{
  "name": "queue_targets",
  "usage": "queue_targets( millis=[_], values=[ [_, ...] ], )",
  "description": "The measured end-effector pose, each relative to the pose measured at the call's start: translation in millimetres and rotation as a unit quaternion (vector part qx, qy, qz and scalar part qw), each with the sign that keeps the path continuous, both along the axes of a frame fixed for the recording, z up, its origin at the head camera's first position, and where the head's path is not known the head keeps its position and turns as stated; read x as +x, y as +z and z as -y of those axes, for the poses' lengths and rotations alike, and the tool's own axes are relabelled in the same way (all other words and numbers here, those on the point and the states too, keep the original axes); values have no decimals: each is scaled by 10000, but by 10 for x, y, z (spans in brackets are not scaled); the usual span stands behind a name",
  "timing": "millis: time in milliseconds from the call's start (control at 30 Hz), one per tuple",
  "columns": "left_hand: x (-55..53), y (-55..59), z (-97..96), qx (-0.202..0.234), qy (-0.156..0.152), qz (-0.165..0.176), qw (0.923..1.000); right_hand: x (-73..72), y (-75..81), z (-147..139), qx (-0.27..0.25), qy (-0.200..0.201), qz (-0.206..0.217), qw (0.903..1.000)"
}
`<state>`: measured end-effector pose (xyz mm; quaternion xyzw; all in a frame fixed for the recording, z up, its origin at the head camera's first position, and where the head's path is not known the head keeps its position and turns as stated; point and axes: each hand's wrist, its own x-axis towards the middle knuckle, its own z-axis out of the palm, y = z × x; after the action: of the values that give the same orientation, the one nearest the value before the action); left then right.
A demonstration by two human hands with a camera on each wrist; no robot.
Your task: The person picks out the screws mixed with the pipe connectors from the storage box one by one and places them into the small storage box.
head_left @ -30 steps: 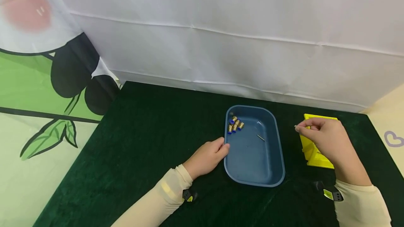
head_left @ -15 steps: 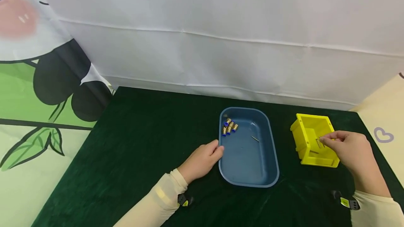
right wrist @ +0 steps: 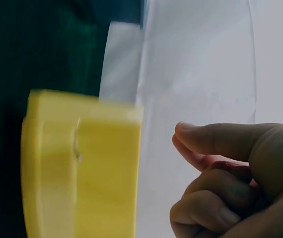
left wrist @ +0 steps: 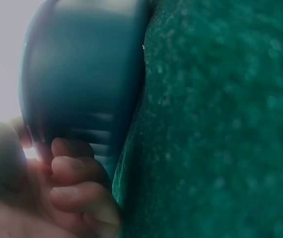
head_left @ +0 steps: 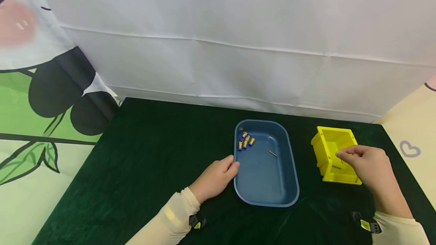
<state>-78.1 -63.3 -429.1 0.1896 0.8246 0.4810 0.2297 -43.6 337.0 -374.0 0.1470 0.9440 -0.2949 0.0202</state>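
My left hand (head_left: 212, 180) grips the left rim of a blue plastic tray (head_left: 294, 173), thumb over the edge. In the left wrist view its curled fingers (left wrist: 77, 168) lie against the tray's outer wall (left wrist: 82, 64). Inside sit several brass fittings with blue ends (head_left: 247, 139) and one thin metal pin (head_left: 272, 153). My right hand (head_left: 369, 163) is over a yellow bin (head_left: 328, 177), hiding part of it. The right wrist view shows thumb and forefinger tips together with nothing between them, other fingers curled. A thin metal pin (head_left: 336, 167) lies in the bin.
A dark green cloth (head_left: 163, 143) covers the table under tray and bin. Behind it hangs a white sheet (head_left: 204, 67). A printed cartoon backdrop (head_left: 20, 97) stands on the left, and a cream panel (head_left: 412, 124) on the right.
My right hand has moved from beside the bin to over its inside, and the small metal piece in its fingertips has been let go. The left hand keeps its hold on the tray.
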Motion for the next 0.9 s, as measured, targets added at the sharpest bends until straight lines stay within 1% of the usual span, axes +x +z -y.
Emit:
queue_targets(
  millis=[100,200,333,433,633,833,900],
  values=[
    [-2,-5,2,36,-5,-18,10000,-44,51,168,-68,266,-192,9994],
    [1,-6,2,30,7,-31,10000,-115,95,396,-58,654,-420,9970],
    [11,-1,3,6,17,-29,10000,-213,112,712,-81,1153,-534,9919],
    [14,0,-7,-2,16,-9,10000,-286,111,897,-158,1381,-489,9891],
    [0,-30,-58,48,-9,66,10000,-432,151,1133,-235,1535,-545,9864],
    [-15,-48,-92,44,32,45,10000,-527,245,1256,-254,1535,-807,9845],
    [-17,-53,-99,53,32,41,10000,-552,262,1292,-279,1554,-824,9840]
  ],
)
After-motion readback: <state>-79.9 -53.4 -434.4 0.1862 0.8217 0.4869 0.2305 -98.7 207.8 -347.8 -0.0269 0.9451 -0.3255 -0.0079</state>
